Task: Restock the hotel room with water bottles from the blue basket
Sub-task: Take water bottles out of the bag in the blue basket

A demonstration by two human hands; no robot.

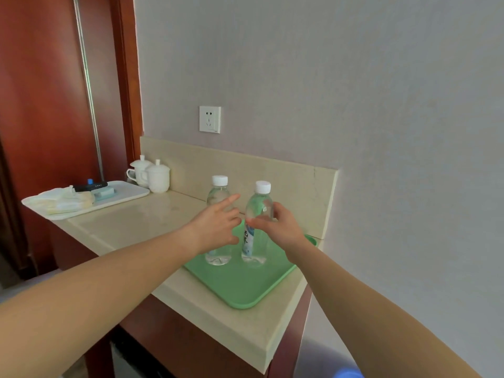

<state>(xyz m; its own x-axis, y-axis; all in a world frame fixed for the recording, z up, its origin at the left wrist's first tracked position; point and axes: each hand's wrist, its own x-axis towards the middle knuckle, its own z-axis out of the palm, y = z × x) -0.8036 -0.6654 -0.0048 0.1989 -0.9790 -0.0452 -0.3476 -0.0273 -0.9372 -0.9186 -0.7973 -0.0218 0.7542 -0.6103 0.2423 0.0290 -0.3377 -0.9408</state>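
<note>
Two clear water bottles with white caps stand upright on a green tray point(245, 290) at the right end of a beige counter. My right hand point(278, 227) grips the middle of the right bottle point(259, 205), thumb in front and fingers behind. The left bottle point(218, 192) stands just beside it. In front of that left bottle my left hand point(218, 225) hovers with fingers spread, holding nothing; whether it touches the bottle I cannot tell. A sliver of blue point(346, 373) shows at the bottom edge, possibly the basket.
A white tray point(128, 193) at the counter's left end carries folded cloths, a dark remote and a small teal item. Two white lidded cups point(152, 174) stand behind it. A wall socket point(209, 119) sits above the backsplash. A red-brown wooden door frame rises at left.
</note>
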